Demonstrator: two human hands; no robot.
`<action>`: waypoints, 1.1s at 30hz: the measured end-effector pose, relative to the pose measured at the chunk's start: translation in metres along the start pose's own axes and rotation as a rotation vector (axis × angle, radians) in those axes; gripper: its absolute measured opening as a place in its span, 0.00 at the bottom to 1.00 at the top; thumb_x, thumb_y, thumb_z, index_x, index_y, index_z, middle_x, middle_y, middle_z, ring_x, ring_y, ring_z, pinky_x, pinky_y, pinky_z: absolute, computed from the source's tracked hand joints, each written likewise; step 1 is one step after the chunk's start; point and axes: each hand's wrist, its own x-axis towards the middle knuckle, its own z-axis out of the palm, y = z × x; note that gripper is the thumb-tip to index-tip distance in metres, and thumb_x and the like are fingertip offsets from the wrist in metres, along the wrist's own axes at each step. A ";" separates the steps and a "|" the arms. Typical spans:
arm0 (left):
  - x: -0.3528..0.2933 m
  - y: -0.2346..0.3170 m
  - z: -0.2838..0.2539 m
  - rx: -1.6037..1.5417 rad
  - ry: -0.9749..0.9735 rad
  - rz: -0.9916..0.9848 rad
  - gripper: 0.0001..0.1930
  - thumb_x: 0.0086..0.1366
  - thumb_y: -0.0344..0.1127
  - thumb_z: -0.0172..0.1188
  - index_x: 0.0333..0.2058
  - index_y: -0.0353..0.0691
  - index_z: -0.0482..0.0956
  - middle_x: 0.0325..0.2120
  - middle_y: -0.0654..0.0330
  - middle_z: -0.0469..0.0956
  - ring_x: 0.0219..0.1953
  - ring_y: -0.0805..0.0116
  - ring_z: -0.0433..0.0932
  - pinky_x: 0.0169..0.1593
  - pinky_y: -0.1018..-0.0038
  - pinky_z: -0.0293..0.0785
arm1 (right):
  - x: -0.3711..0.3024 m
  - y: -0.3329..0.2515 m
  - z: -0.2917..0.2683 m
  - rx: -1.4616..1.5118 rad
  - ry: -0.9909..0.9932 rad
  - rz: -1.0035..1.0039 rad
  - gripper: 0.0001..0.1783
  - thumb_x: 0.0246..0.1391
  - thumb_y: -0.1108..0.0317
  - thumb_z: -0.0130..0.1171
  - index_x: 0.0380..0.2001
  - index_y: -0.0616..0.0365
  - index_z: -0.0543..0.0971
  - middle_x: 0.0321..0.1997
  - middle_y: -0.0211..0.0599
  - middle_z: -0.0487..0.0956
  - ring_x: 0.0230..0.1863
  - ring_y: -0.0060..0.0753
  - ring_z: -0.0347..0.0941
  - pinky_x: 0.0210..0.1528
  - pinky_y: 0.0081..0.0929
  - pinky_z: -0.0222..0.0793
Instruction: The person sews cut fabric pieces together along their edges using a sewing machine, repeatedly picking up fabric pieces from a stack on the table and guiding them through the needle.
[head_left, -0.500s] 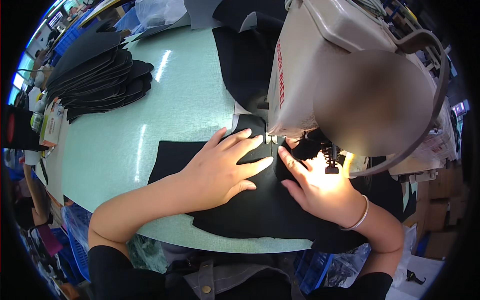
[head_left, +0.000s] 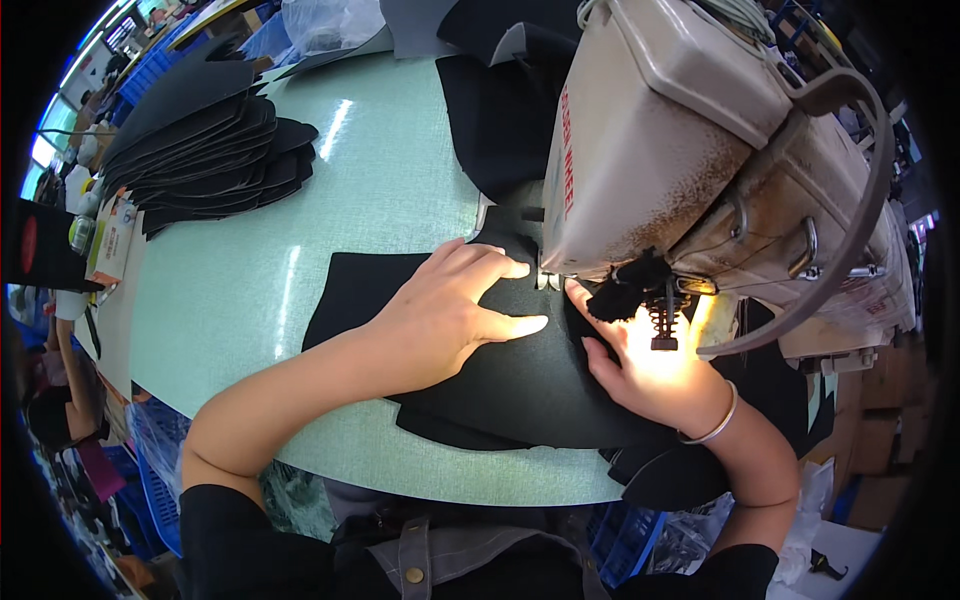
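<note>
The black sheet (head_left: 520, 395) lies on the pale green table (head_left: 370, 190), with its upper part beside the small metal foot (head_left: 547, 282) of the sewing machine (head_left: 620, 160). The left hand (head_left: 435, 320) rests upon it from the left side, with the thumb and the forefinger well apart; it presses flat and does not pinch anything. The right hand (head_left: 660, 385) is on the other side of the foot, its thumb and forefinger also apart on the sheet. Its remaining fingers are lost in the strong glare and behind the black tuft (head_left: 632, 287), so I cannot tell whether they have hold of an edge.

The main danger, in my judgement, is to the right forefinger, because its tip is just beside the foot; if the sheet slides quickly, this finger could be drawn under. Also, two hands pressing with unequal force could turn the sheet, and the line of stitches would then become crooked. At the lower right, some black material (head_left: 680, 485) passes over the table edge, and its weight could drag the sheet aside. Finally, black layers upon black are difficult to distinguish, so a fold underneath could be caught unnoticed.
</note>
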 end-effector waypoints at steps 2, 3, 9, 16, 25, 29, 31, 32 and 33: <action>-0.001 -0.004 -0.001 0.001 -0.016 0.017 0.23 0.50 0.20 0.56 0.42 0.53 0.83 0.53 0.52 0.69 0.58 0.53 0.64 0.61 0.61 0.57 | 0.000 -0.001 0.000 0.014 0.014 0.027 0.27 0.49 0.69 0.60 0.56 0.48 0.74 0.16 0.29 0.64 0.16 0.28 0.62 0.23 0.28 0.61; -0.001 -0.006 -0.002 -0.002 -0.017 0.020 0.23 0.50 0.20 0.56 0.42 0.53 0.83 0.53 0.52 0.69 0.58 0.53 0.64 0.61 0.61 0.57 | 0.001 0.002 0.001 0.013 0.023 -0.008 0.27 0.49 0.69 0.60 0.55 0.48 0.74 0.16 0.29 0.64 0.16 0.28 0.62 0.23 0.29 0.61; 0.006 -0.016 -0.011 -0.054 -0.094 0.009 0.29 0.47 0.14 0.51 0.40 0.58 0.85 0.55 0.55 0.68 0.61 0.52 0.61 0.67 0.58 0.50 | 0.002 0.014 0.000 0.031 0.038 -0.057 0.09 0.44 0.70 0.58 0.32 0.58 0.78 0.30 0.38 0.78 0.33 0.40 0.75 0.38 0.34 0.72; 0.004 -0.019 -0.006 -0.046 -0.054 0.049 0.29 0.48 0.14 0.50 0.41 0.58 0.84 0.57 0.57 0.67 0.63 0.53 0.60 0.68 0.55 0.47 | -0.006 0.026 0.002 -0.167 0.132 -0.096 0.08 0.43 0.63 0.63 0.17 0.52 0.76 0.16 0.29 0.73 0.18 0.34 0.71 0.22 0.33 0.65; 0.002 -0.022 -0.005 -0.038 -0.004 0.083 0.22 0.53 0.19 0.55 0.42 0.54 0.82 0.55 0.56 0.68 0.60 0.53 0.64 0.65 0.55 0.54 | 0.001 0.021 0.001 -0.167 0.123 -0.164 0.10 0.42 0.67 0.65 0.16 0.50 0.73 0.15 0.29 0.71 0.17 0.33 0.69 0.21 0.33 0.63; -0.002 -0.001 0.003 0.040 0.109 0.063 0.17 0.53 0.27 0.62 0.43 0.51 0.81 0.51 0.56 0.70 0.53 0.56 0.69 0.57 0.62 0.64 | -0.001 0.006 0.004 -0.235 0.188 -0.097 0.13 0.38 0.69 0.62 0.32 0.58 0.78 0.28 0.36 0.77 0.28 0.40 0.74 0.31 0.36 0.69; 0.000 -0.002 0.000 0.053 0.100 0.069 0.17 0.53 0.28 0.62 0.43 0.50 0.81 0.50 0.56 0.70 0.51 0.57 0.69 0.55 0.63 0.65 | 0.003 0.004 -0.001 -0.141 0.165 -0.083 0.13 0.39 0.68 0.62 0.32 0.58 0.78 0.29 0.36 0.78 0.29 0.40 0.74 0.32 0.36 0.70; 0.001 -0.003 -0.001 0.067 0.093 0.079 0.17 0.52 0.29 0.63 0.43 0.49 0.81 0.49 0.55 0.70 0.50 0.57 0.69 0.53 0.65 0.66 | 0.003 0.004 -0.002 -0.051 0.143 -0.068 0.12 0.40 0.67 0.62 0.31 0.58 0.78 0.30 0.36 0.78 0.30 0.41 0.75 0.33 0.36 0.70; 0.001 -0.006 -0.002 0.067 0.093 0.079 0.17 0.52 0.29 0.63 0.43 0.49 0.81 0.49 0.55 0.70 0.50 0.57 0.69 0.53 0.65 0.66 | 0.002 0.004 -0.002 -0.050 0.143 -0.069 0.12 0.40 0.67 0.62 0.31 0.58 0.78 0.30 0.36 0.78 0.30 0.41 0.75 0.33 0.36 0.70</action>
